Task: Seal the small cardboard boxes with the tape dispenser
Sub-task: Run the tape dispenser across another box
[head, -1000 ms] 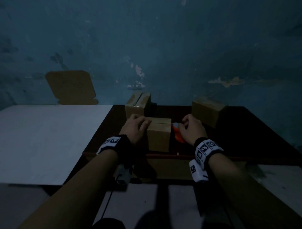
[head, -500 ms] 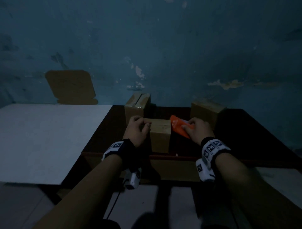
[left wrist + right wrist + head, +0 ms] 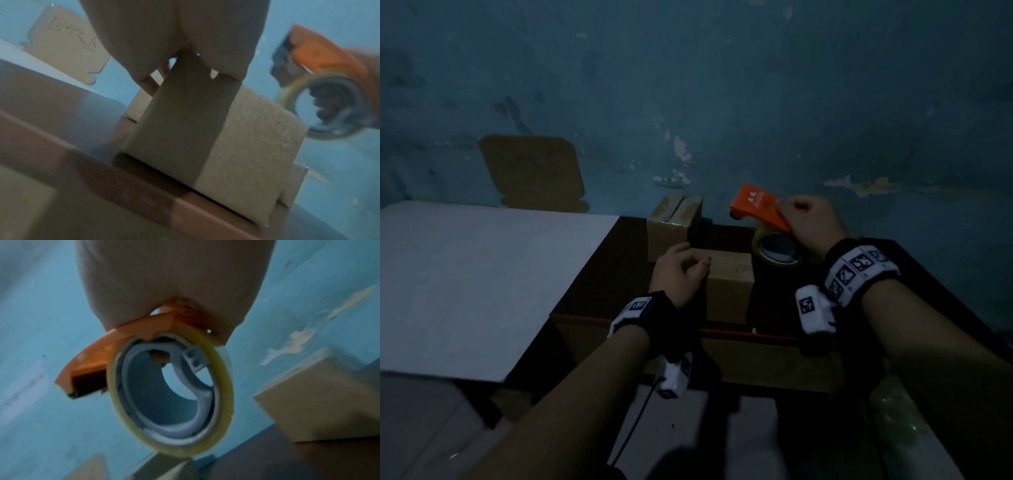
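A small cardboard box (image 3: 729, 284) (image 3: 246, 138) stands near the front edge of the dark table (image 3: 602, 274). My left hand (image 3: 688, 267) (image 3: 174, 32) holds its upper left edge, fingers curled over the top. My right hand (image 3: 804, 219) (image 3: 174, 280) grips the orange tape dispenser (image 3: 755, 205) (image 3: 320, 53) (image 3: 144, 331), raised in the air behind and right of the box, clear of it. Its yellowish tape roll (image 3: 777, 251) (image 3: 224, 369) hangs below the hand. A tape strip on the box cannot be made out.
A second box (image 3: 671, 222) with an open top seam stands behind the held one. A third box (image 3: 320, 402) sits at the back right, hidden in the head view. A white board (image 3: 465, 274) lies left of the table. A cardboard sheet (image 3: 530, 171) leans against the blue wall.
My right hand has lifted the dispenser from the box's right side, up and back to the right. My left hand has stayed on the box.
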{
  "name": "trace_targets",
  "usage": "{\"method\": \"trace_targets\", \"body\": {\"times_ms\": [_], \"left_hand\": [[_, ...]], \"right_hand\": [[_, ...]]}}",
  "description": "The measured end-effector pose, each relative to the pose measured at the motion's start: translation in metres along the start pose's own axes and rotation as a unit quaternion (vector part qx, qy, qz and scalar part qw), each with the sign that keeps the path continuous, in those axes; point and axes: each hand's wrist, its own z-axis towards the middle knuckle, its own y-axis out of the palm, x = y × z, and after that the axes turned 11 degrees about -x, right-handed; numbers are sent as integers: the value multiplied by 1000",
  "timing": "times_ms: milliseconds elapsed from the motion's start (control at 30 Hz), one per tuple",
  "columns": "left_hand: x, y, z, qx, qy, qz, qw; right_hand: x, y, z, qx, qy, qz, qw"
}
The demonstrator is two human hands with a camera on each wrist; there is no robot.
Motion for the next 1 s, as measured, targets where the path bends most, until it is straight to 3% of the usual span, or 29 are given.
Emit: {"method": "trace_targets", "body": {"times_ms": [233,367,467,533,633,733,833,1000], "left_hand": [[-14,9,9,33,6,-11,999],[-19,11,11,48,25,-16,998],[-20,11,10,32,14,-28,999],[-17,5,11,-2,-12,-94,995],[-5,-10,13,-27,-73,-310,948],[11,-28,12,-22,-95,-374,922],[21,-38,15,24,-80,-411,908],[29,-47,27,40,-87,-271,958]], "right_hand": [[-25,33,10,-109,10,29,994],[-31,41,16,-119,-8,47,992],[-32,47,20,-130,-16,47,990],[-32,48,21,-144,-12,49,988],[-29,48,23,-149,-8,55,987],[-30,47,23,-160,-4,58,985],[-35,46,22,-174,-10,51,983],[-35,47,22,-185,-9,41,982]]}}
